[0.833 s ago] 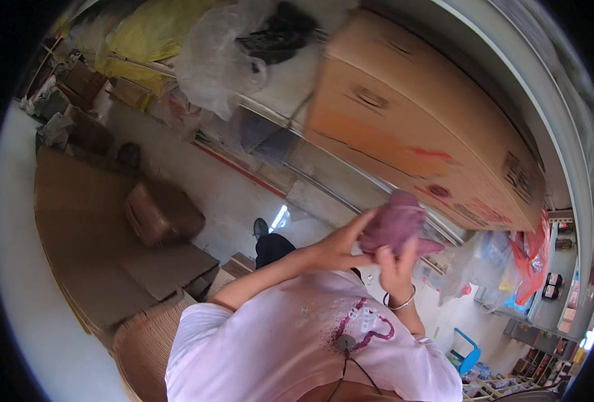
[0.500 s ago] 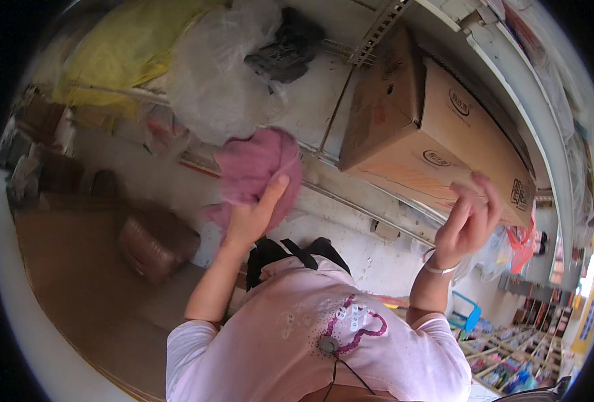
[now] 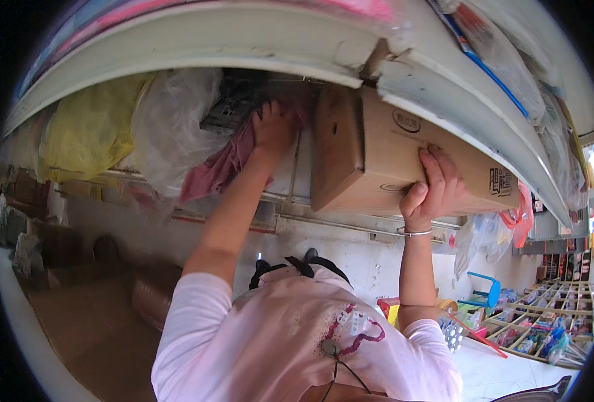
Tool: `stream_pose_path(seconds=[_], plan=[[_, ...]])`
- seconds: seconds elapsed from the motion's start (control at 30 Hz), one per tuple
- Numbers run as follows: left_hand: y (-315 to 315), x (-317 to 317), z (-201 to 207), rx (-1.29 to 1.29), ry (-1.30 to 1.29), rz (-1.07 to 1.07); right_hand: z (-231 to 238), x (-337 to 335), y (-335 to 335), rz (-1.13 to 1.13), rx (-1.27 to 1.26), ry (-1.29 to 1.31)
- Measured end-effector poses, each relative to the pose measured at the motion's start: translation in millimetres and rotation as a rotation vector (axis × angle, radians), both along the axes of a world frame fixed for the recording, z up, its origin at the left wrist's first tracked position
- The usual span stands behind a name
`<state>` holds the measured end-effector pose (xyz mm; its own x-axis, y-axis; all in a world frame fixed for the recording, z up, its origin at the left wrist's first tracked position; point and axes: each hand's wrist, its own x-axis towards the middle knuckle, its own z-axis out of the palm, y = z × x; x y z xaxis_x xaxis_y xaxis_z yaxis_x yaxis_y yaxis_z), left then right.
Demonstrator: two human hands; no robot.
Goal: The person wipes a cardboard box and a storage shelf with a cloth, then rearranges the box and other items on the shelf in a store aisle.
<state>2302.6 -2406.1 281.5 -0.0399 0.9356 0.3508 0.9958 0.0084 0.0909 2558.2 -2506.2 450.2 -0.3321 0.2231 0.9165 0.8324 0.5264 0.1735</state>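
My left hand (image 3: 274, 131) reaches in under the upper shelf with a pink cloth (image 3: 224, 161) beneath its fingers. The cloth lies bunched over the lower shelf, one end hanging past the front edge. Part of it is hidden behind the hand. To the right, my right hand (image 3: 437, 186) lies against the front of a large cardboard box (image 3: 354, 182), fingers on the face and thumb apart. A dark plastic bundle (image 3: 227, 111) and a clear plastic bag (image 3: 175, 124) sit left of the cloth.
An upper shelf edge (image 3: 230, 50) runs low above both hands. A yellow bag (image 3: 92, 127) lies at the far left of the shelf. Flat cardboard (image 3: 89, 328) is at the lower left. A blue stool (image 3: 488, 295) and racks of goods (image 3: 545, 315) stand at the lower right.
My left hand has carried the cloth from in front of the shelf onto its surface. The right hand, raised before, now touches the box. My view has tilted, showing more upper shelf.
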Motion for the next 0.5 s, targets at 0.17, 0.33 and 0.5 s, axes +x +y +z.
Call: stream_pose_path(seconds=[0.17,0.33,0.5], plan=[[58.1,-30.1,-18.8,0.105,0.009,-0.023,1.3,5.5,3.9,0.047,0.003,0.010],[9.8,-41.0,16.2,0.005,0.110,-0.086,-2.7,7.9,0.7,-0.042,-0.027,-0.008],[-69.3,-16.6,35.8,-0.091,-0.123,-0.384,-7.2,3.6,2.9,-0.016,0.030,0.031]])
